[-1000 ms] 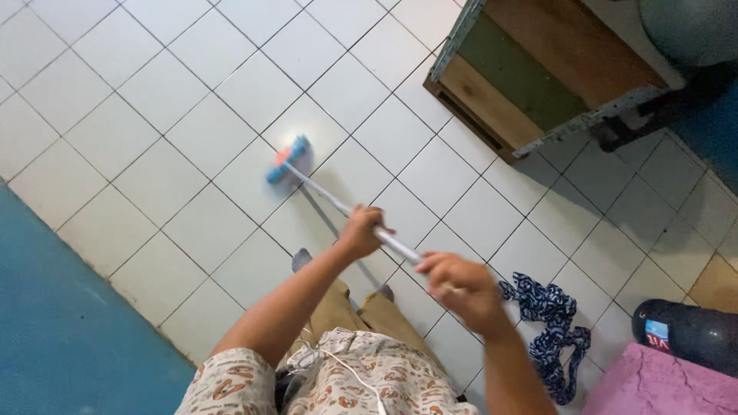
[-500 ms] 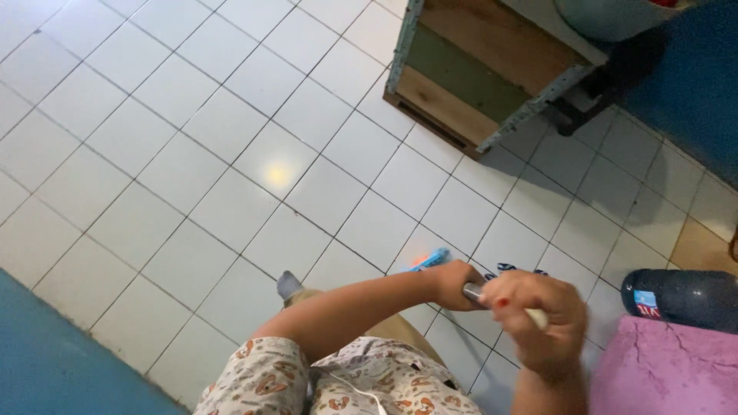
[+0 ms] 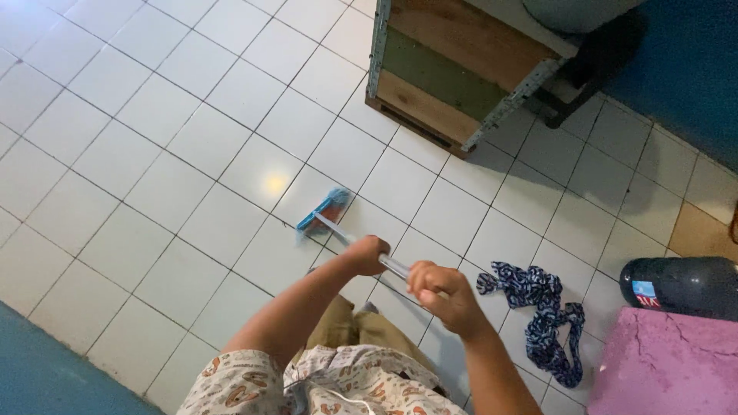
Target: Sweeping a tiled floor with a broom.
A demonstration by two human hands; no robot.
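Both hands closed on the pale metal broom handle [image 3: 361, 247], left hand [image 3: 367, 254] ahead of right hand [image 3: 437, 287]; blue-bristled head [image 3: 324, 209] on white tiled floor [image 3: 154, 154] at 11 o'clock; risk: a pull toward 4 o'clock could snag the dark blue patterned cloth [image 3: 543, 307].

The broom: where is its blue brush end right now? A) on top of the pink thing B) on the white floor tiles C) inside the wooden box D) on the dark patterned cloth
B: the blue brush end of the broom rests on the white floor tiles, out in front of the left hand and right hand that hold its pale handle.
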